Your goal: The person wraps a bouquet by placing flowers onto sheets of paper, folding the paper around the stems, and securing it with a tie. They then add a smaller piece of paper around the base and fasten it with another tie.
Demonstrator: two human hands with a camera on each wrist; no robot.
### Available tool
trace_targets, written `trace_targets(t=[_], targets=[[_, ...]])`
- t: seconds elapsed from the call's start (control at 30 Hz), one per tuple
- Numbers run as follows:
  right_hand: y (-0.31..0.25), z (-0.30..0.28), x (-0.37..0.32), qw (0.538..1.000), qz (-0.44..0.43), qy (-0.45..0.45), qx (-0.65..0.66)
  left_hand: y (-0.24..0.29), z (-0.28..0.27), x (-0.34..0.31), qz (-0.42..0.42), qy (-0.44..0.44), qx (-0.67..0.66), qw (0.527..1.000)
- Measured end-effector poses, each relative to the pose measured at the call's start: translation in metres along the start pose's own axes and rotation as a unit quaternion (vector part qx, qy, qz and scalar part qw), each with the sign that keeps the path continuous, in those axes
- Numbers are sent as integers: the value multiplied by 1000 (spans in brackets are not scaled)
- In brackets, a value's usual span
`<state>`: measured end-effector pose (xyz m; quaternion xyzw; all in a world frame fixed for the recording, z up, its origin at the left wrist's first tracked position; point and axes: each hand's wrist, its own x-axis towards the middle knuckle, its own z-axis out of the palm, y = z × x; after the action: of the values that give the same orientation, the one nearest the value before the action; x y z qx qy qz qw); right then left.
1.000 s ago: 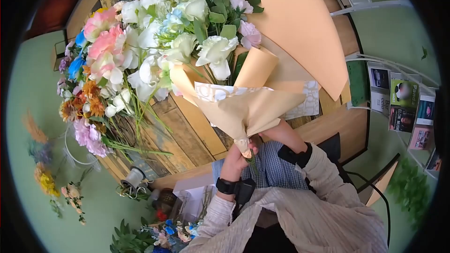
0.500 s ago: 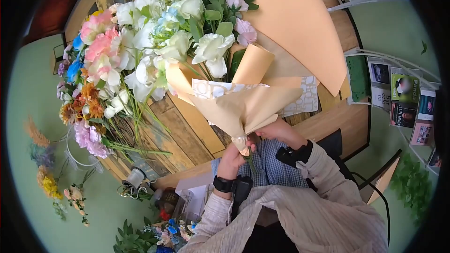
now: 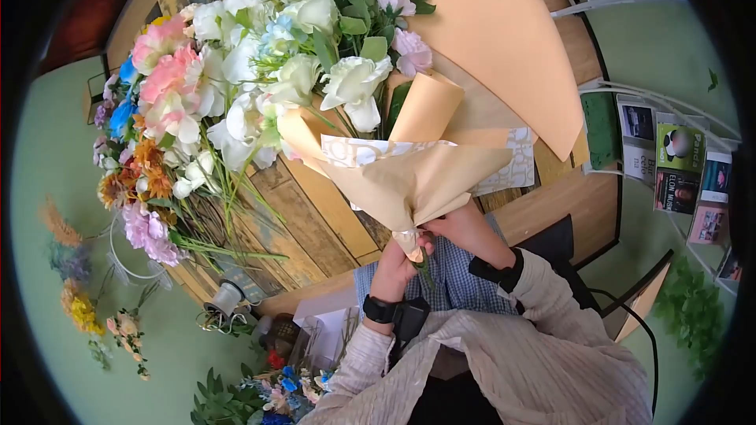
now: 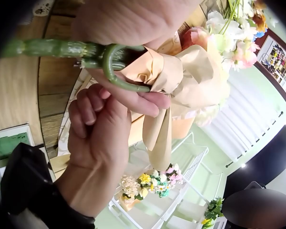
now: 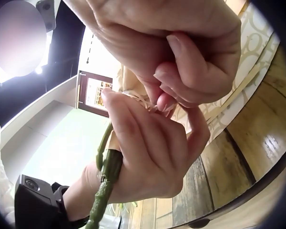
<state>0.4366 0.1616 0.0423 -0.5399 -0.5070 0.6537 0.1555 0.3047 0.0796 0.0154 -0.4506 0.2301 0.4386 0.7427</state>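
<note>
A bouquet wrapped in tan paper (image 3: pixel 417 181) is held upside of its stems, with its narrow neck toward the person. The left hand (image 3: pixel 394 267) grips that neck; in the left wrist view green stems (image 4: pixel 62 48) and a looped stem stick out beside the palm. Close against the neck is the right hand (image 3: pixel 466 230). Its fingers are curled in the right wrist view (image 5: pixel 195 57), and the fingertips pinch what looks like a thin clear strip (image 5: pixel 155 109) beside the left fingers. The hands partly hide the neck.
Loose flowers (image 3: pixel 169 86) cover the table's left side. Peach paper (image 3: pixel 504 39) and patterned paper (image 3: pixel 516 165) lie at the right. A wire spool (image 3: pixel 227 297) stands by the near left edge. Shelves with books (image 3: pixel 681 149) are at the right.
The right hand has shifted left and slightly down, closer to the bouquet's neck. The left hand keeps its grip, and the bouquet has barely moved.
</note>
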Motion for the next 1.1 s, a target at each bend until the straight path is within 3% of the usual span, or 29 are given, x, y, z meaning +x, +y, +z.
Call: trace_targets(t=[0.07,0.4,0.47,0.6,0.7,0.77,0.8,0.87,0.9,0.97,1.0,1.07,1.1], targets=[[2,0,0,999,-40,19,-25,2,-1,1,-6,-5,12,1000],[4,5,-3,997,-42,58,16,-7,6,-1,54,13,21,998],[6,7,-4,996,6,73,46,-8,4,-1,90,10,61,994],[22,13,-3,993,-18,113,25,-11,9,-4,116,15,67,991],[22,15,-2,990,37,112,81,-13,8,-4,142,13,95,985],[19,18,-3,969,78,120,203,-17,11,-6,218,96,183,954],[19,18,-3,969,78,119,202,-19,14,-7,218,96,182,954],[21,16,-6,959,51,106,257,-24,26,-10,305,152,243,908],[20,17,-8,960,52,105,256,-25,28,-11,306,152,242,908],[18,20,-14,957,35,102,270,-27,29,-13,420,120,312,844],[18,22,-17,957,35,100,269,-25,22,-12,422,120,310,844],[19,23,-21,959,17,90,267,-17,12,-11,523,125,401,742],[18,22,-22,960,17,88,266,-13,7,-12,524,125,400,742]])
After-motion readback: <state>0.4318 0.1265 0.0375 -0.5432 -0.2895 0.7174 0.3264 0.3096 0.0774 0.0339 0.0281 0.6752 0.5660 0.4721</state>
